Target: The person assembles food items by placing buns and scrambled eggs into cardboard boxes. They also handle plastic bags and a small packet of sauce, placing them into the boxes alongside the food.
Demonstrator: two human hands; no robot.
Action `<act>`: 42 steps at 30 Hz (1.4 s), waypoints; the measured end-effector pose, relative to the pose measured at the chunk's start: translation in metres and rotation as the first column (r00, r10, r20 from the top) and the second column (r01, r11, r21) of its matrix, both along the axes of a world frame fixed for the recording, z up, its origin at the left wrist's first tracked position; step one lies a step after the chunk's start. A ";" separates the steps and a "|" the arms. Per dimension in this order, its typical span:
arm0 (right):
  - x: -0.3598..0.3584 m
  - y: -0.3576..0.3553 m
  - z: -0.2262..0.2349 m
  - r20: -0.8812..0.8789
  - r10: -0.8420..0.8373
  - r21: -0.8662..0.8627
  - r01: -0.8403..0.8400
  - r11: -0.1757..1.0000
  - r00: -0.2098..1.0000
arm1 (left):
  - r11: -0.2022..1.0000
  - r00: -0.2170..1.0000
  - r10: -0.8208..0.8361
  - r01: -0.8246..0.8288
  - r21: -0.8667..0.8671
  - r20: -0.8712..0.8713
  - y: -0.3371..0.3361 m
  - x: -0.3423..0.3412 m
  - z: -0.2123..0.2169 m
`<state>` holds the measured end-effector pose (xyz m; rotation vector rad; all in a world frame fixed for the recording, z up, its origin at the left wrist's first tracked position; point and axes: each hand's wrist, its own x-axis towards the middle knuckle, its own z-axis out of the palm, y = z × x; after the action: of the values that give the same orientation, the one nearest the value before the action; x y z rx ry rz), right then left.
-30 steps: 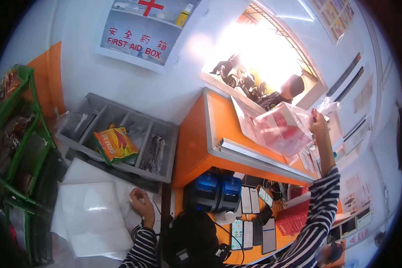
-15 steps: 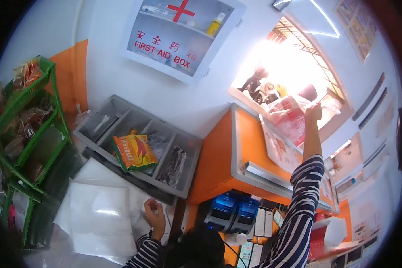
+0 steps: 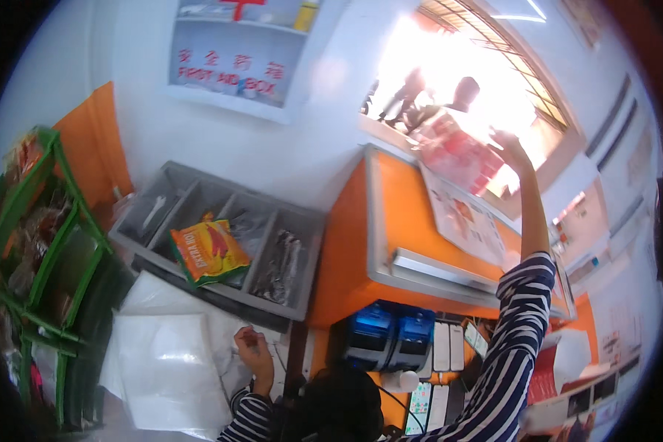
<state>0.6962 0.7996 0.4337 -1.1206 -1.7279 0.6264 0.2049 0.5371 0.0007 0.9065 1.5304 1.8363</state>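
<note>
My right hand is stretched up to the bright window opening, fingers apart. Just left of it is a red-and-white plastic bag, slightly blurred; a small gap seems to lie between them. Beyond the bag, a person's dark head shows against the glare. Low in the view, my left hand rests with curled fingers beside a stack of clear plastic bags. Whatever those fingers hold, if anything, I cannot make out.
A grey divided tray holds a yellow-and-green packet and wrapped utensils. An orange counter stands under the window, with blue devices and phones below. Green racks line the left; a first aid cabinet hangs above.
My right hand has gone from gripping the bag's top to open fingers beside it. The bag has shifted up and left, and a head now shows behind it. My left hand stays curled.
</note>
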 end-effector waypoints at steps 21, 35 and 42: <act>0.020 -0.296 -0.125 0.108 -0.684 0.146 0.669 0.728 0.721 | 0.982 0.990 -0.138 0.142 0.128 -0.037 -0.101 -0.019 0.094; -0.306 -0.424 -0.223 -0.019 0.635 -0.169 -0.629 0.759 0.772 | 0.870 0.783 -0.398 0.487 0.073 -0.478 -0.255 0.004 0.178; -0.439 -0.522 -0.286 -0.311 0.702 -0.258 -0.767 0.587 0.641 | 0.997 0.997 -0.049 0.045 -0.069 -0.052 -0.454 -0.061 0.096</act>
<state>0.2577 0.2774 0.1475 -0.4785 -1.9368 1.5890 0.1443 0.0832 0.0969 0.9591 1.5809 1.7293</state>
